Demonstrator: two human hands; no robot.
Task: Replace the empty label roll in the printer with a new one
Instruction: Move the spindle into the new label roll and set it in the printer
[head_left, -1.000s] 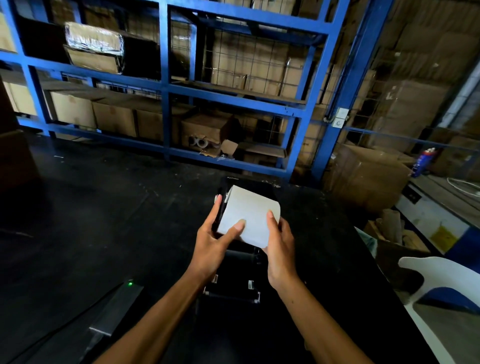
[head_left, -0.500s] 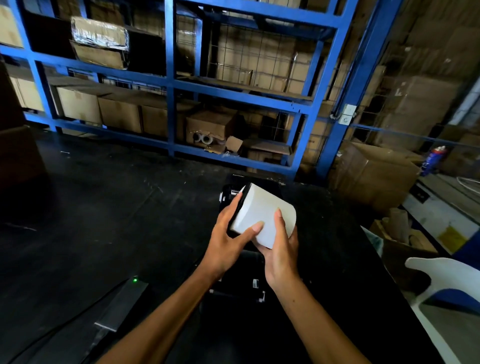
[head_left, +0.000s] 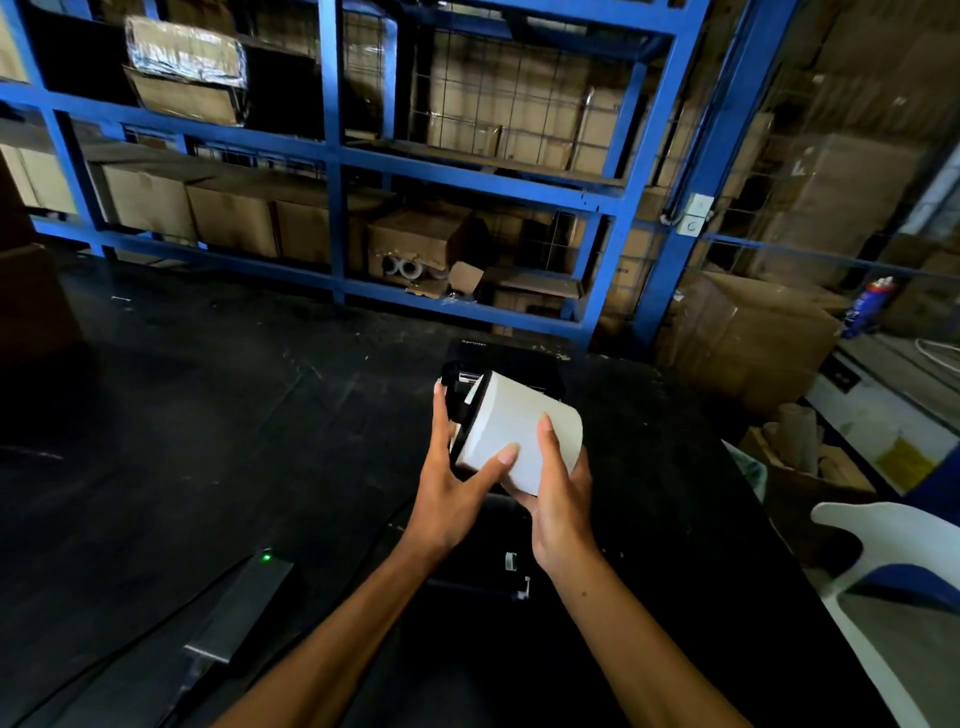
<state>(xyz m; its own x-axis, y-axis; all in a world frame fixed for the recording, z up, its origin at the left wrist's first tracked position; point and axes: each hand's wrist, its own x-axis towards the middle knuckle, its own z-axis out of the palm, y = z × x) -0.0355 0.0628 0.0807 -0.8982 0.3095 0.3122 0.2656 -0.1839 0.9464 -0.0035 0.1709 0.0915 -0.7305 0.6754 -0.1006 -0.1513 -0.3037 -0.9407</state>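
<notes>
A white label roll (head_left: 524, 426) with a black holder piece at its left end is held above the black printer (head_left: 506, 540), whose raised lid (head_left: 511, 364) stands behind it. My left hand (head_left: 454, 483) grips the roll's left end, thumb across the front and fingers along the black side. My right hand (head_left: 558, 491) cups the roll from below on the right, with the thumb lying on its white face. The roll is tilted, left end higher. The printer's inside is mostly hidden by my hands.
The printer sits on a black table (head_left: 208, 415). A dark power brick (head_left: 249, 597) with a green light and its cable lies at front left. Blue shelving (head_left: 337, 156) with cardboard boxes stands behind. A white plastic chair (head_left: 893, 582) is at the right.
The roll has been lifted and turned, so its left end now tilts up and its black side shows. Both hands shifted their hold around it.
</notes>
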